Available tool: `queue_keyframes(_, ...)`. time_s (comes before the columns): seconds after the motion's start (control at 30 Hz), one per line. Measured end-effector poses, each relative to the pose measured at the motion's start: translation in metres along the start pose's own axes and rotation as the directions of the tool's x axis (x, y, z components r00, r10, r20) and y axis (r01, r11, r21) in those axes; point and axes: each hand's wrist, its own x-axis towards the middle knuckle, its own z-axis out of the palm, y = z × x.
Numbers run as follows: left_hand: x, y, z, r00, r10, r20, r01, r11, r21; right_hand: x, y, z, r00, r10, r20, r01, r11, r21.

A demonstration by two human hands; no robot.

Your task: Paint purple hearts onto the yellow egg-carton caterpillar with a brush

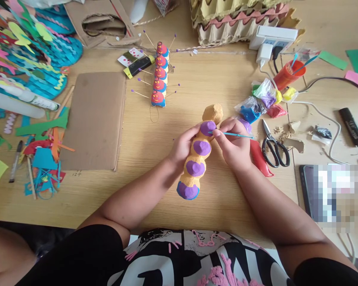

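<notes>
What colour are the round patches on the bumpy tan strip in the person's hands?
Purple patches, seen in the head view.

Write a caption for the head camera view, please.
Left hand holds a yellow-and-purple clay model while the right hand puts a blue modelling tool to one purple dome.

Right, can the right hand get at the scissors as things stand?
Probably yes, but its fingers are busy: the right hand holds the thin blue tool. The scissors lie close by, with the red item partly between.
</notes>
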Motion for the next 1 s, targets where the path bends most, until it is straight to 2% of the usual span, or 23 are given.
queue_keyframes(0.23,0.002,-0.002,-0.002,0.996,0.071,0.057,-0.073,0.997,0.03,0.0,0.0,0.001,1.0,0.023,-0.005,-0.023,0.999,-0.035)
queue_keyframes(0.3,0.002,-0.001,-0.002,0.998,0.053,0.042,-0.055,0.998,0.032,-0.001,0.003,0.002,1.0,0.002,-0.028,-0.002,1.0,-0.007)
queue_keyframes(0.4,0.001,0.001,-0.003,1.0,-0.018,-0.019,0.018,1.0,0.019,-0.002,0.007,0.002,0.99,-0.024,-0.136,0.03,0.999,0.042)
queue_keyframes(0.47,0.0,0.001,-0.003,0.997,-0.049,-0.057,0.049,0.999,-0.007,-0.003,0.008,0.0,0.985,-0.033,-0.172,0.037,0.999,0.02)
queue_keyframes(0.57,0.0,0.001,-0.002,0.997,-0.015,-0.075,0.015,1.0,0.002,-0.004,0.003,-0.004,0.994,-0.059,-0.094,0.047,0.991,-0.122)
queue_keyframes(0.67,0.002,-0.002,-0.003,0.997,0.078,-0.015,-0.077,0.994,0.08,-0.005,-0.002,-0.008,0.998,-0.063,0.004,0.062,0.971,-0.23)
queue_keyframes(0.83,0.004,-0.004,-0.007,0.99,0.142,0.024,-0.143,0.976,0.166,-0.004,0.0,-0.012,0.995,-0.07,0.067,0.086,0.96,-0.267)
queue_keyframes(1.0,0.003,-0.004,-0.007,0.989,0.145,0.039,-0.149,0.98,0.132,-0.003,0.004,-0.011,0.976,-0.196,0.09,0.213,0.941,-0.264)
